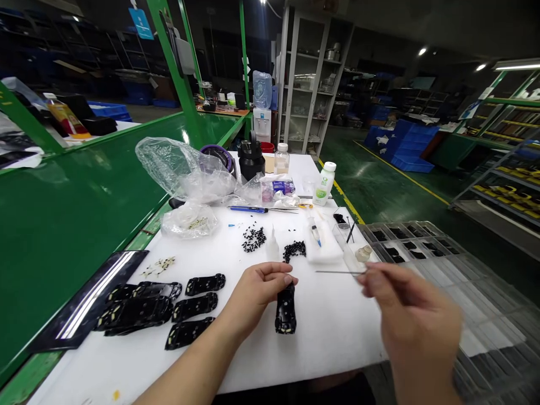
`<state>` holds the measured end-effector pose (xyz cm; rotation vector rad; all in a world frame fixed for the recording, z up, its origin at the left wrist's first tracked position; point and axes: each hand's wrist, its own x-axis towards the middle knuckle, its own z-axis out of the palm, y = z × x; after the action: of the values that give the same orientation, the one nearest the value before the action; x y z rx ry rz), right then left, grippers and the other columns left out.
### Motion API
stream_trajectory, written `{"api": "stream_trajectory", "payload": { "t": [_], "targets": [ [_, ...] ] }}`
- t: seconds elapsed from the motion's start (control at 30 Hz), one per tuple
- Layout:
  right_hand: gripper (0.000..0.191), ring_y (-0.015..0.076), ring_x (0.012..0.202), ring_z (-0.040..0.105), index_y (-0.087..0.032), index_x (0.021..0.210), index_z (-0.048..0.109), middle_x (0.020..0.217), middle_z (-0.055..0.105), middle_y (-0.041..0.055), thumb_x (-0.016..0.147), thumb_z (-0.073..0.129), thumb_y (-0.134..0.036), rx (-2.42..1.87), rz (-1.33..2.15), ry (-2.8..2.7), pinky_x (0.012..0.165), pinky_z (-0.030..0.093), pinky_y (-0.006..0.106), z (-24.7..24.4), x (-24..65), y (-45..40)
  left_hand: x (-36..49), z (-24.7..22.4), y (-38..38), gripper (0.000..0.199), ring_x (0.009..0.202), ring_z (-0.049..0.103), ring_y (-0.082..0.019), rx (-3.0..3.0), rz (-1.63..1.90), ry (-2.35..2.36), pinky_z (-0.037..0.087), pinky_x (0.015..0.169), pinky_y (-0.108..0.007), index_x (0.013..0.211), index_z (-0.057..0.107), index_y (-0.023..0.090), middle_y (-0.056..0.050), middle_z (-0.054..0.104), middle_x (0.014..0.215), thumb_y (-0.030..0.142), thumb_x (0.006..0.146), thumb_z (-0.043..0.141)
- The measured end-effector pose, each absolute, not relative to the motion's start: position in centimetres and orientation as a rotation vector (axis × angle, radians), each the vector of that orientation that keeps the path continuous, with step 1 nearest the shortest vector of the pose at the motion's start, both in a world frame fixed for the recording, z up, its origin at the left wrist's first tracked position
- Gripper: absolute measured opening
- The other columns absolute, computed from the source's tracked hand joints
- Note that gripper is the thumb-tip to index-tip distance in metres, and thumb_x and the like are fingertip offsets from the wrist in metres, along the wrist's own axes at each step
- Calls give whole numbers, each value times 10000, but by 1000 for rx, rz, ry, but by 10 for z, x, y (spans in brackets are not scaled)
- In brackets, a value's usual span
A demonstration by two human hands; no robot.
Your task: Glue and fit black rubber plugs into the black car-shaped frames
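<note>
Presently, the tabletop [333, 343] ends near the bottom of the frame, below the black car-shaped part [286, 316] at lower centre. The left hand [257, 287] has its fingers closed on the part's upper end. A stretch of white surface separates this part from the right hand [415, 315], which is blurred, its fingers pinching a thin metal rod [335, 272] that points leftward. A green partition [84, 180] bounds the left side; other black car-shaped parts [194, 306] occupy the lower left. At right, a clear compartmented tray [415, 263] lies beside the tabletop edge, dark pieces in its upper compartments. Containers noted: a clear plastic bag [172, 225], left of centre, with small pale pieces in it; a clear cup [341, 232], right of centre, with slim dark tools leaning in it; a white-capped bottle [323, 187] above, contents not visible; a small squeeze bottle [272, 247] at centre, contents undetermined, between two heaps of tiny black pieces [295, 249].
</note>
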<state>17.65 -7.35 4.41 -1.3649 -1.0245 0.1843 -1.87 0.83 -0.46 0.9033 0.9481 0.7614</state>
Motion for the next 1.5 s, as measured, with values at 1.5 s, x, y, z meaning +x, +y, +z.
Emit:
{"api": "stream_trajectory", "payload": {
  "t": [1.5],
  "targets": [
    [413, 237, 663, 596, -213, 937, 749, 744, 669, 45, 750, 660, -571, -1964, -85, -1187, 612, 416, 344, 23, 275, -46, -17, -6, 7, 300, 698, 647, -148, 859, 794, 969, 404, 607, -234, 894, 662, 139, -76, 751, 801, 245, 643, 789]
  ]
}}
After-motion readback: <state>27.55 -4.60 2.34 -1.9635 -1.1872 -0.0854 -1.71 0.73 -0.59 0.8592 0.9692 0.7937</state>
